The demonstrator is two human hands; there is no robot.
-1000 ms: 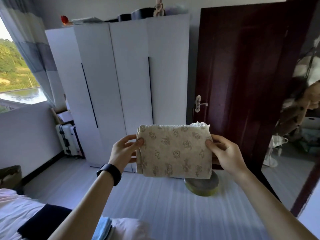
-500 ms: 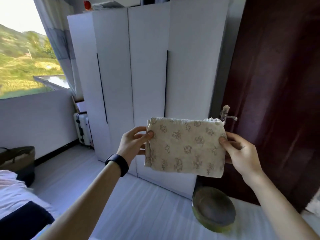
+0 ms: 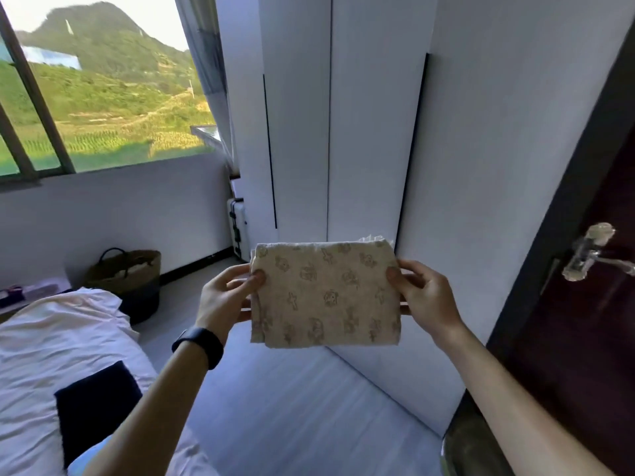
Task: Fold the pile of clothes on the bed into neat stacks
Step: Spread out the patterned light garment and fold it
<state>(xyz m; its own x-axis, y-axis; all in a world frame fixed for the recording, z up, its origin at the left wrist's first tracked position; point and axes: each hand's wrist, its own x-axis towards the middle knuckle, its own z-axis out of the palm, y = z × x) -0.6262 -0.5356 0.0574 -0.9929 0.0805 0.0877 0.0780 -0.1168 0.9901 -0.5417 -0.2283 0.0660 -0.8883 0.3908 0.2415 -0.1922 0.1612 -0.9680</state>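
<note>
1. Risk noted: the folded cloth [image 3: 326,297] is being held in the air by its two side edges only, with the lower half hanging unsupported. If either pinch is loosened, the layers are judged likely to slide apart and the fold to be lost.
2. Second risk: the cloth is being held above the floor, well apart from the bed [image 3: 51,338]. If it were dropped here it would probably land on the floor (not on the bedding).
3. Grip: the left edge is being pinched by the left hand [image 3: 223,300], thumb on the front face and fingers curled behind. The right edge is being pinched the same way by the right hand [image 3: 426,297].
4. Appearance: a beige fabric printed with small figures is being presented as a compact rectangle. Several layers are showing along the top edge, a pale frilled bit is sticking out at the top right corner, and the bottom edge is sitting slightly uneven.
5. Position: the cloth is being held upright in front of the white wardrobe [image 3: 371,132]. A dark folded garment [image 3: 96,403] is lying on the bed at lower left.
</note>
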